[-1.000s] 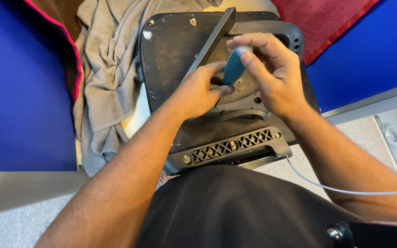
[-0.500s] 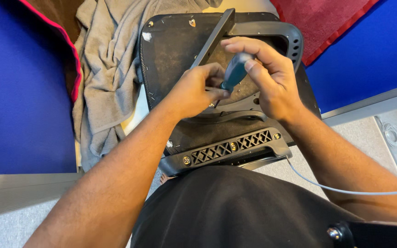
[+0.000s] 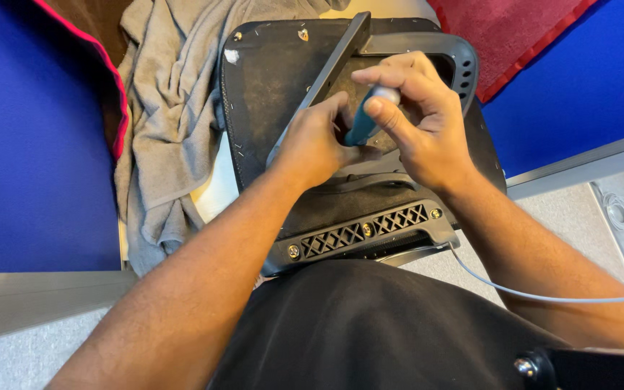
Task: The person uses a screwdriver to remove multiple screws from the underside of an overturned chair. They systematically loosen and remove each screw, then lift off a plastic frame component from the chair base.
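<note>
No packages, signs or screens in view.
The only label-like marks are two small scraps on the black underside of the seat panel [image 3: 269,79]: a pale, torn sticker remnant [image 3: 232,55] near its upper left corner, and a small pale tag with an orange spot [image 3: 302,33] by the top edge.

Seat underside [image 3: 269,79]: matt black fabric, dusty, stapled at edges. Bracket [image 3: 359,235]: moulded black plastic, slight sheen, brass-coloured screws. Bar [image 3: 334,61]: dark, smooth, matt. Screwdriver handle [image 3: 364,123]: teal, ribbed, rubbery. Towel [image 3: 167,108]: grey terry cloth, soft, crumpled. Floor [image 3: 565,209]: grey carpet, rough.
</note>
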